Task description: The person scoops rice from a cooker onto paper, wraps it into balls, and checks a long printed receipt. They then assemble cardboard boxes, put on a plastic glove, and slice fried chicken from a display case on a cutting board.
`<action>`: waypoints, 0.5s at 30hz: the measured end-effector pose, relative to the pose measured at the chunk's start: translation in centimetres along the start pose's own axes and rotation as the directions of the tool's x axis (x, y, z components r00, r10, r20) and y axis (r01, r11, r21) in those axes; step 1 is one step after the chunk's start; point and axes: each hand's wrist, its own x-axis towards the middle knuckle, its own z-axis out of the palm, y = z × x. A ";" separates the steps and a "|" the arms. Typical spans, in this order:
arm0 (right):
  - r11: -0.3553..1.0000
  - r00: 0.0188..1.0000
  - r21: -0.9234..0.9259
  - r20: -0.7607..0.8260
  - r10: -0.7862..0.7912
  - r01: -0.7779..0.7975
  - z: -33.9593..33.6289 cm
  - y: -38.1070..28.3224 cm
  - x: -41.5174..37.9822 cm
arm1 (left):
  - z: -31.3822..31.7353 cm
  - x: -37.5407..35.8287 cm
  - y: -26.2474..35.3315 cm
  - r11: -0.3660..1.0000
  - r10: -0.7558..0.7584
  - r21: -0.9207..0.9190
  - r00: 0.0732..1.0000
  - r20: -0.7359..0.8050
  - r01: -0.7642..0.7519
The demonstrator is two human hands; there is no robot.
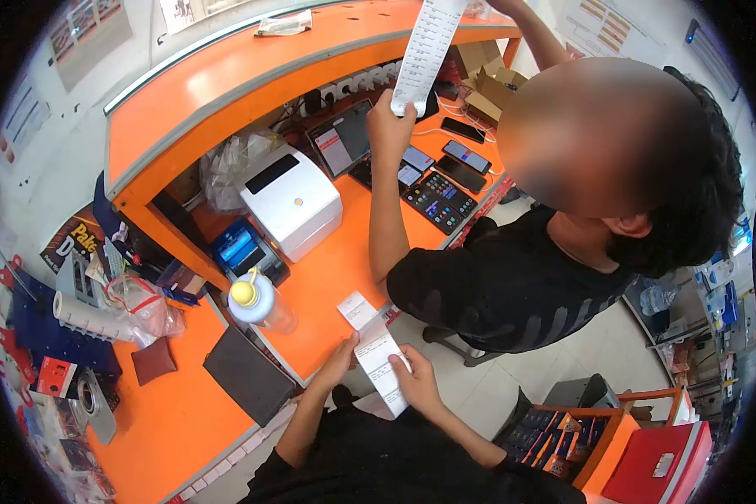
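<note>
A strip of printed receipt paper (381,367) stretches between my two hands, just off the orange counter's edge. My left hand (338,363) pinches its left side near a fold, and the upper end of the strip tilts over the counter. My right hand (416,382) grips the right side lower down, thumb lying across the print. Beyond my left hand stands a pale blue bottle (265,304) with a yellow lid. A dark flat folder (249,375) lies to the left. Across from me, a co-worker in a black shirt holds up a long printed receipt (428,55).
On the orange counter (344,265) are a white label printer (292,202), a blue card terminal (248,249), a tablet (341,139) and several phones (441,200). A raised orange shelf (252,63) runs behind them. At lower right stand a drawer of small boxes (554,438) and a red box (657,462).
</note>
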 end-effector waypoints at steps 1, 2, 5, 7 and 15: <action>0.999 0.999 0.000 -0.003 -0.050 0.050 0.2 -0.6 0.0 | 2.0 -3.3 5.4 0.977 -0.152 -0.157 0.987 -0.049 0.142; 0.995 0.995 0.000 -0.007 -0.100 0.100 0.3 -1.2 0.0 | 1.7 -3.0 5.5 0.980 -0.141 -0.151 0.989 -0.050 0.132; 0.977 0.977 0.016 0.005 -0.212 0.212 -0.1 -3.9 -0.3 | 0.7 -2.9 6.5 0.817 0.083 -0.577 0.989 0.126 0.005; 0.978 0.977 -0.008 0.038 -0.208 0.208 -0.5 -5.5 -0.9 | 0.7 -3.7 9.3 0.785 0.197 -0.613 0.973 0.118 -0.085; 0.920 0.911 0.108 0.138 -0.389 0.376 -1.3 -7.8 -1.6 | -1.7 -5.8 19.0 0.677 0.529 -0.511 0.833 -0.162 -0.530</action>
